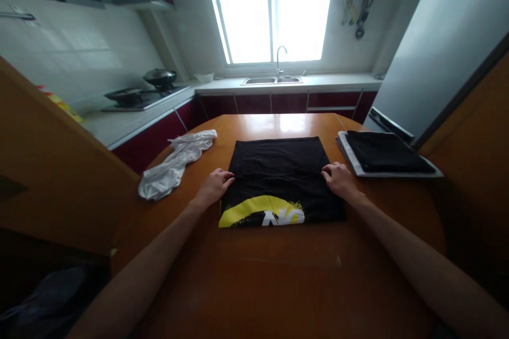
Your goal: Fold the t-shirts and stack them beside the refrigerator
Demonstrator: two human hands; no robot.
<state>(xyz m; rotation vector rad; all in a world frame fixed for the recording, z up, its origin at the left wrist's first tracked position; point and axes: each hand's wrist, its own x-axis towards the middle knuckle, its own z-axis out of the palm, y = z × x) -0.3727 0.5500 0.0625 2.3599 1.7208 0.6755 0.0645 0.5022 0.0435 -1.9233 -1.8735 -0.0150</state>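
Note:
A black T-shirt (278, 169) with a yellow and white print lies folded into a rough rectangle on the wooden table (270, 280). The print shows along its near edge. My left hand (217, 185) pinches the shirt's left edge about halfway up. At the opposite edge, my right hand (337, 177) grips the cloth between thumb and fingers at the same height. A slight crease runs across the fabric between both hands.
A crumpled white garment (175, 161) lies on the table's left side. On the right sits a stack of folded clothes (389, 153), black over white and grey. Behind the table are a counter with a sink (274, 80), a stove with pans (161, 78) and a fridge (441, 42).

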